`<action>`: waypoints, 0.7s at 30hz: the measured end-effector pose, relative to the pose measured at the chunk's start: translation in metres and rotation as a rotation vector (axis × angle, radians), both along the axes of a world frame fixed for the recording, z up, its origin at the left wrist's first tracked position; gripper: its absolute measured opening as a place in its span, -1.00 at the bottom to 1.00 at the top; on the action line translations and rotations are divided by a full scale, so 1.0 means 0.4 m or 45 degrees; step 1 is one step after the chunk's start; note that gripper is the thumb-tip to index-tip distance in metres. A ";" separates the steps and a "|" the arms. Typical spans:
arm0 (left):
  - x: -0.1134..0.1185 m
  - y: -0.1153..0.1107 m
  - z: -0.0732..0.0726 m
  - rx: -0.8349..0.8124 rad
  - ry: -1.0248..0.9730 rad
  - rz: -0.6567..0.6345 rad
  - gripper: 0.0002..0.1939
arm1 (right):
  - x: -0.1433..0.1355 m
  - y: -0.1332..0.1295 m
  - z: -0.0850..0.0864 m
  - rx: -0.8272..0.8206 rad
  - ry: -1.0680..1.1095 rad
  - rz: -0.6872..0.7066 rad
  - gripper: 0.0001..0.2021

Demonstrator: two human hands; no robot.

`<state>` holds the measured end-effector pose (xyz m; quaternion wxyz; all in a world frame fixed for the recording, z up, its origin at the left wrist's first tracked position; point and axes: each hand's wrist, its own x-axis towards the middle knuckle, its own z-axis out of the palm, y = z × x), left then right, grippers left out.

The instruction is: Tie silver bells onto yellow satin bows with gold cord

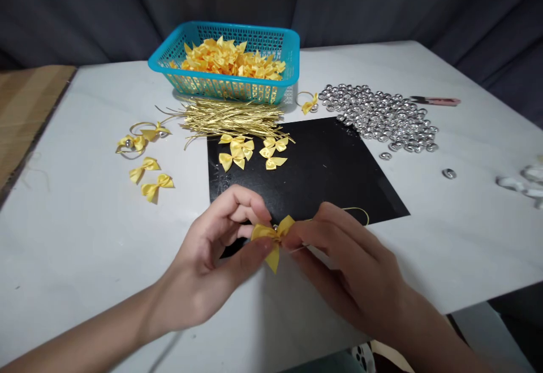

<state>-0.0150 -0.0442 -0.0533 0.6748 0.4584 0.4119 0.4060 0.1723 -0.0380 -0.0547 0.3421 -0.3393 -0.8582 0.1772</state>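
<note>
Yellow ribbon bow (274, 237) is pinched in the nearly closed grip of both left hand (220, 248) and right hand (352, 260), apparently with thin cord (358, 210)

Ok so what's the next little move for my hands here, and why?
Probably draw the thin cord snug with your right hand while your left hand keeps its pinch. The cord still looks slack, curving out beyond the right hand, and the yellow bow is steadied at its middle, close to a small silver piece.
</note>
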 end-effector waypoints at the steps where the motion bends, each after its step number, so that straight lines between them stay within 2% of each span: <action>1: 0.001 0.000 0.002 0.000 -0.005 0.021 -0.91 | 0.003 -0.001 0.001 -0.025 0.028 0.002 -0.91; 5: 0.001 0.000 0.006 -0.013 -0.020 0.064 -0.90 | 0.008 -0.005 0.005 -0.055 0.046 -0.028 -0.84; 9: 0.001 -0.001 0.006 -0.023 -0.008 0.022 -0.89 | 0.006 -0.003 0.007 -0.011 0.021 -0.049 -0.78; 18: 0.014 -0.007 0.011 0.033 0.091 0.117 -0.87 | 0.003 0.001 0.005 0.142 -0.031 -0.035 -0.83; 21: 0.011 -0.004 0.012 0.033 0.057 0.074 -0.91 | 0.002 -0.001 0.003 0.183 -0.068 -0.021 -0.88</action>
